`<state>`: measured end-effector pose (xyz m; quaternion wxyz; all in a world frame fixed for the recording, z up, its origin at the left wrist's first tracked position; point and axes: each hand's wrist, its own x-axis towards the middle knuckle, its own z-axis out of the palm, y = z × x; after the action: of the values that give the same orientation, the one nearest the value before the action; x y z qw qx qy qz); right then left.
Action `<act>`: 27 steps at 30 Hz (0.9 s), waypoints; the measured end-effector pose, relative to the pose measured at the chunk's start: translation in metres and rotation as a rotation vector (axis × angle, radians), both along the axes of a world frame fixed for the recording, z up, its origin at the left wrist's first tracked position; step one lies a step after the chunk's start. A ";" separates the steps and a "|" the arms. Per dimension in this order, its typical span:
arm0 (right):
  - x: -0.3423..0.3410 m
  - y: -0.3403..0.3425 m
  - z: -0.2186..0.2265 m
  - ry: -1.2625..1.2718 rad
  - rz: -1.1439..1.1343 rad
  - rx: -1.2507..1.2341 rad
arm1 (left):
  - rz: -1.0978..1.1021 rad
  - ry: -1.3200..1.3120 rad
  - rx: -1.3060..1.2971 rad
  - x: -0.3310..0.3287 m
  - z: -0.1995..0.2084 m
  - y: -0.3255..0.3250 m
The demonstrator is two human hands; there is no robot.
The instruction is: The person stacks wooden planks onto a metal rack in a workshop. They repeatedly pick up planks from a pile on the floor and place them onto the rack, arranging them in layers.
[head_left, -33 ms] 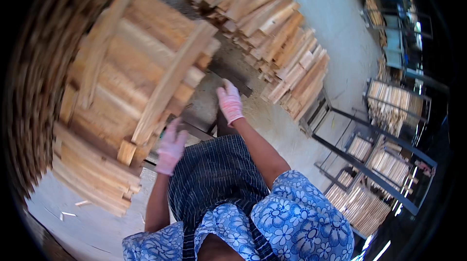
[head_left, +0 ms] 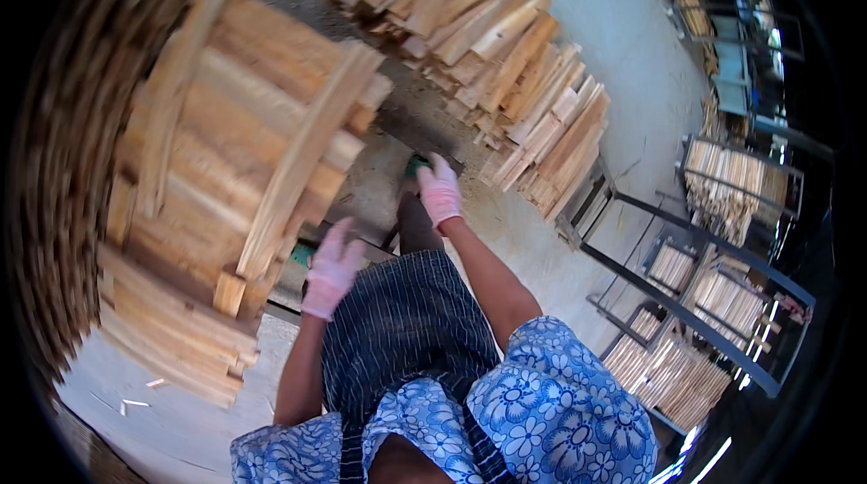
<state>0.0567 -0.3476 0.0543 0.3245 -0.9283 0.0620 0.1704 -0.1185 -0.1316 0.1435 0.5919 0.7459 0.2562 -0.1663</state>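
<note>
Both my hands wear pale pink gloves. My left hand [head_left: 332, 269] hangs over the front of my dark striped apron [head_left: 406, 330], its fingers apart and slightly blurred, with nothing in it. Farther forward and to the right, my right hand [head_left: 439, 190] is stretched out over my leg, also holding nothing. Just left of my hands stands a stack of wooden boards [head_left: 208, 150]. Two strips lie across its top, one of them a long wood strip [head_left: 307, 159] along the side nearer me. Neither hand touches the stack.
A pile of loose wooden pieces [head_left: 488, 41] lies ahead to the right. At the left edge rises a tall stack of thin slats [head_left: 63, 150]. A dark metal frame [head_left: 686, 294] and bundled wood stacks [head_left: 722, 177] stand at the right. Small scraps [head_left: 135, 404] lie on the floor.
My left hand has shifted slightly right, away from the board stack. My right hand has moved a little right and down in view. The board stack sits slightly farther left.
</note>
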 end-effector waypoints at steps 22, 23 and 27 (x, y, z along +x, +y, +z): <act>0.193 -0.199 -0.069 0.181 -0.700 0.291 | 0.787 0.575 -0.436 0.477 -0.307 -0.162; 0.216 -0.194 -0.089 0.063 -0.621 0.350 | 0.815 0.545 -0.499 0.482 -0.304 -0.170; 0.288 -0.144 -0.137 0.259 -0.597 -0.061 | 0.845 0.544 -0.522 0.484 -0.294 -0.187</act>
<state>0.3446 -0.4911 -0.0825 0.3215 -0.8491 0.3772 0.1826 0.3656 -0.3185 -0.1503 0.6846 0.3378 0.6260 -0.1592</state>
